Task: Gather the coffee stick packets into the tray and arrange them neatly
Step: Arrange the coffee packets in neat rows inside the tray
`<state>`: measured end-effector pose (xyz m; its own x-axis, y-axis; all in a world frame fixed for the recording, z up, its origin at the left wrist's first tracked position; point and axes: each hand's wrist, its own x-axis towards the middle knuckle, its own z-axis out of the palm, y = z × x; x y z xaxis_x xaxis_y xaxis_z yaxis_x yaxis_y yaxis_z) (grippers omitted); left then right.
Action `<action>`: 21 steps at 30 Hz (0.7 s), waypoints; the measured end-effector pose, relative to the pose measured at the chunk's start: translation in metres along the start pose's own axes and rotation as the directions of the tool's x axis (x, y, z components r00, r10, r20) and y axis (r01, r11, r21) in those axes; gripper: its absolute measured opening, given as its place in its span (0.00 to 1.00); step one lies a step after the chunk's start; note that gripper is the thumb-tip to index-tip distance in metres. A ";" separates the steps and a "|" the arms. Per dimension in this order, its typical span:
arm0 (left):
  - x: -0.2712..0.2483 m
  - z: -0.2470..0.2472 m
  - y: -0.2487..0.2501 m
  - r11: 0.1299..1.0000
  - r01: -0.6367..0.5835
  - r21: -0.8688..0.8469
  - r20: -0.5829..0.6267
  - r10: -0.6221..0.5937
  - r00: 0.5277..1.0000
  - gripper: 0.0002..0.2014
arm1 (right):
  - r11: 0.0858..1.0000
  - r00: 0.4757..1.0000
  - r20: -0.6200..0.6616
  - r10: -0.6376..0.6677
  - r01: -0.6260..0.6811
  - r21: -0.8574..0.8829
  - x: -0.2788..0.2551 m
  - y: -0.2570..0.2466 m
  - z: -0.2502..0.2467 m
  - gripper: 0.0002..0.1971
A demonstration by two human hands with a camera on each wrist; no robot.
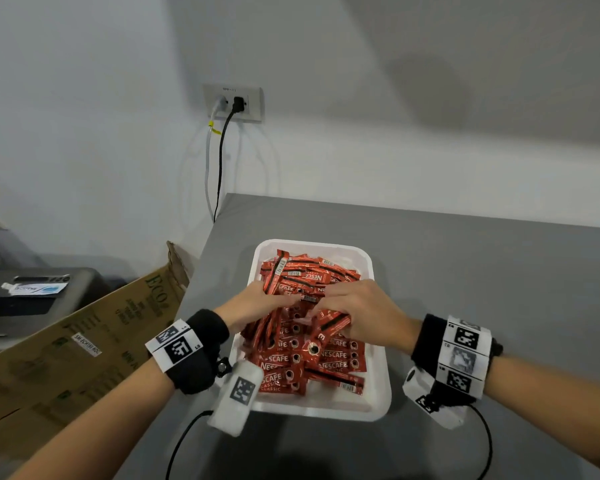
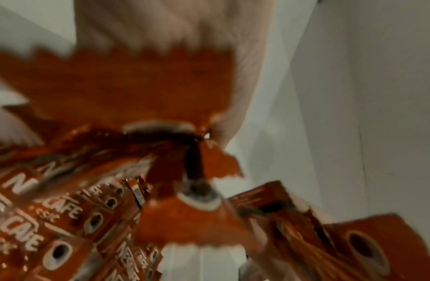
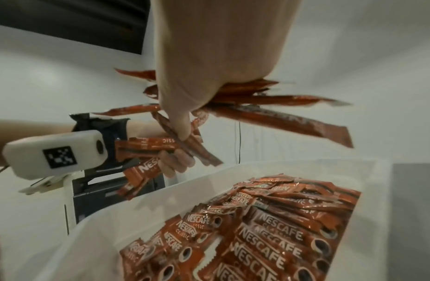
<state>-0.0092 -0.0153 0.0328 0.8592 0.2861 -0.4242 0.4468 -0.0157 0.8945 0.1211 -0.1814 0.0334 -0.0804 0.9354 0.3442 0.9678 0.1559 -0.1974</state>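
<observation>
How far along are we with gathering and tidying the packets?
Gathering looks done: no red coffee stick packets show on the grey table outside the white foam tray. Left hand and right hand each grip a bunch. Far-end packets remain jumbled.

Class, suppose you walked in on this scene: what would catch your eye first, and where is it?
The red coffee stick packets heaped in the white tray on the grey table stand out first. Over the heap, the left hand and right hand each grip a bunch of packets, splayed unevenly.
</observation>
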 end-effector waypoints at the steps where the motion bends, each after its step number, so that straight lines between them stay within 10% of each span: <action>1: 0.001 0.002 0.001 1.000 0.023 -0.004 0.042 -0.023 0.999 0.09 | 0.999 0.998 -0.040 -0.049 0.049 -0.019 0.000 0.002 0.000 0.06; 5: 0.001 0.006 0.005 0.989 0.131 -0.068 0.184 -0.117 0.976 0.09 | 0.990 0.985 -0.099 -0.140 0.141 0.009 0.001 0.004 0.001 0.04; 9: 0.002 0.004 0.005 0.993 0.060 -0.102 0.033 -0.057 0.998 0.10 | 0.997 0.999 -0.009 0.039 -0.039 0.059 -0.002 0.011 0.004 0.11; 13: 0.004 0.010 -0.003 0.987 0.011 -0.162 -0.125 -0.032 0.992 0.12 | 0.739 0.834 0.153 0.530 -0.543 0.400 -0.006 0.012 0.004 0.11; 21: 0.008 0.013 -0.009 0.960 -0.137 -0.243 -0.327 0.052 0.944 0.09 | 0.674 0.709 0.486 0.511 -0.681 0.286 -0.013 0.015 0.021 0.08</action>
<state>-0.0033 -0.0256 0.0200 0.7525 0.5824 -0.3074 0.2508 0.1782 0.9515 0.1317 -0.1847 0.0068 0.3213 0.8974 -0.3025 0.6389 -0.4412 -0.6302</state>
